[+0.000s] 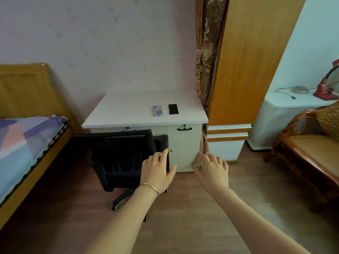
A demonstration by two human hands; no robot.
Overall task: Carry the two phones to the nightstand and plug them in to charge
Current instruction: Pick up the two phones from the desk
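Two phones lie side by side on the white desk (128, 114). The grey phone (158, 110) with a blue sticker lies face down on the left, and the black phone (173, 109) is just right of it. My left hand (157, 171) and my right hand (212, 169) reach forward, both empty with fingers spread, well short of the desk top. At the far right stands a white nightstand (286, 103) with a black charging cable (286, 93) lying on it.
A black office chair (124, 156) is pushed under the desk, right beside my left hand. A bed (23, 143) fills the left. A wooden wardrobe (244, 70) and curtain (207, 61) stand between desk and nightstand. A rattan chair (302, 147) sits right. A red lamp (328, 85) and a round tin (300, 89) are on the nightstand.
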